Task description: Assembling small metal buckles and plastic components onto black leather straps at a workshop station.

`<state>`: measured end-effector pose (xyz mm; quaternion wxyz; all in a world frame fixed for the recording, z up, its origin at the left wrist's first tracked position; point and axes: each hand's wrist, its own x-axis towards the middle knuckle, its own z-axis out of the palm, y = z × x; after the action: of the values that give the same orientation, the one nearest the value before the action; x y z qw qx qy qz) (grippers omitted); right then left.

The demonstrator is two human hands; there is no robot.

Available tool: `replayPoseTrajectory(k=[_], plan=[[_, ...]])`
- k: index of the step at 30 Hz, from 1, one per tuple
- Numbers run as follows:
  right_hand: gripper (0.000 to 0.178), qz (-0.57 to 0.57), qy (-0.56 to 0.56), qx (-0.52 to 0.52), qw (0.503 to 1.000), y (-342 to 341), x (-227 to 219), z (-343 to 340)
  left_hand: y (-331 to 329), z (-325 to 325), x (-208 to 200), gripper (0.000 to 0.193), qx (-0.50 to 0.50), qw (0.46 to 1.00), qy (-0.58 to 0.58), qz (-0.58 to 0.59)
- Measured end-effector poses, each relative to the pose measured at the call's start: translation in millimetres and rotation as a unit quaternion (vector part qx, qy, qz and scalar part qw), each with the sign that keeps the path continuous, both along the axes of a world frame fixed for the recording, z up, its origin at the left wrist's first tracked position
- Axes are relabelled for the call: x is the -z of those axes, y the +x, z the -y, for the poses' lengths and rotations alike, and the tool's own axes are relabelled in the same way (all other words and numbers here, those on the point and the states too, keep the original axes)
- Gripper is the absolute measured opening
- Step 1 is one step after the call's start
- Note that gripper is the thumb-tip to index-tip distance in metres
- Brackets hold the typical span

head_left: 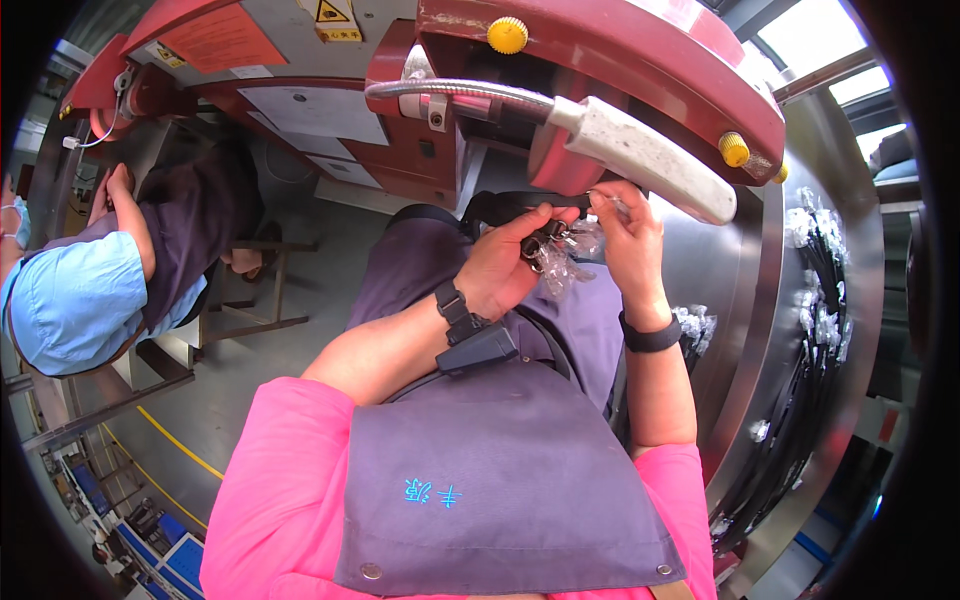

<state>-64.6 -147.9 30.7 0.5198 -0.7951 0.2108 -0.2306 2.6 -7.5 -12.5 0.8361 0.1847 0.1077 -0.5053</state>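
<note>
In front of the machine head, my left hand is closed around a black strap. Metal hooks or buckles hang over its fingers, partly wrapped in crinkled clear plastic. My right hand pinches the strap's right end between thumb and fingers, just under the red round part of the machine. More black strap material lies past my left hand, over my lap. The exact shape of the fittings is partly hidden by the plastic and my fingers.
A maroon machine with yellow knobs and a pale handle-like guard overhangs my hands. On the metal bench at right lie several black straps with plastic-wrapped ends. Another person sits at left beside a metal frame.
</note>
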Motion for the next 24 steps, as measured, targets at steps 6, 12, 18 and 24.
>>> replayPoseTrajectory(k=[6,12,18,24], plan=[[0.010,0.069,0.030,0.022,0.997,-11.0,9.5,-3.2,-3.1,-3.2,-14.0,0.018,0.007,0.999,-0.011,0.031],[0.017,0.151,-0.165,-0.007,0.975,-31.2,12.9,-2.2,-8.0,-8.7,-18.3,0.018,0.024,0.995,-0.003,0.101],[0.023,0.210,-0.278,-0.028,0.937,-40.0,5.9,-6.2,-12.3,-12.5,-19.7,0.018,0.018,0.994,-0.024,0.107],[0.023,0.200,-0.299,-0.028,0.933,-43.6,6.0,-8.1,-13.2,-11.9,-11.5,0.019,0.021,0.995,-0.008,0.102]])
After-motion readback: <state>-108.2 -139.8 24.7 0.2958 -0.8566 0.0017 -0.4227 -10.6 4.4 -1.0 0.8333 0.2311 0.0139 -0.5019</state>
